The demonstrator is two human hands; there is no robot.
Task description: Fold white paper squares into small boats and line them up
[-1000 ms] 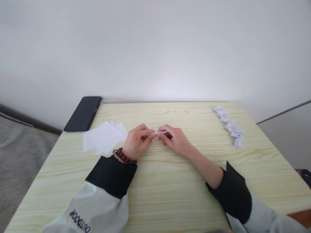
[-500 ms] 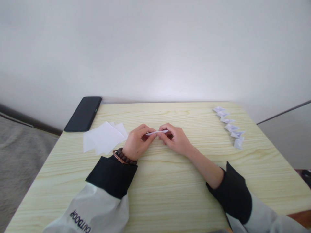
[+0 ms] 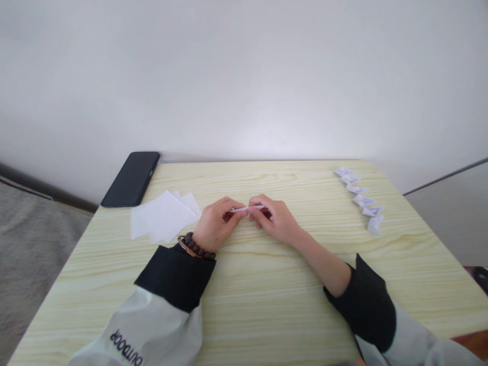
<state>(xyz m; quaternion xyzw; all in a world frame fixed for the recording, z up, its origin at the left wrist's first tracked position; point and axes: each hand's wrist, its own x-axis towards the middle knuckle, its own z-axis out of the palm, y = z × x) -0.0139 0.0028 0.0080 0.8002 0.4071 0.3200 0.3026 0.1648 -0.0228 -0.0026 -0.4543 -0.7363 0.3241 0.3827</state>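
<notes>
Between my two hands, above the middle of the table, a small folded white paper (image 3: pixel 238 209) shows nearly edge-on as a thin strip. My left hand (image 3: pixel 216 223) pinches its left part between thumb and fingers. The right part is pinched by my right hand (image 3: pixel 275 217), its thumb close to the left thumb. My fingers cover much of the paper, so its full shape is hidden. Left of my left hand lie several loose white paper sheets (image 3: pixel 163 216), overlapping one another. Several small folded paper boats (image 3: pixel 363 200) form a row on the right.
A black smartphone (image 3: pixel 131 179) lies at the table's back left corner. The light wood-grain table (image 3: pixel 267 305) meets a white wall (image 3: pixel 244 81) at its far edge. Grey carpet-like material (image 3: pixel 34 254) is down at the left.
Both hands stay in nearly the same place with the folded paper. My fingers have shifted very slightly along it. Everything else lies as before.
</notes>
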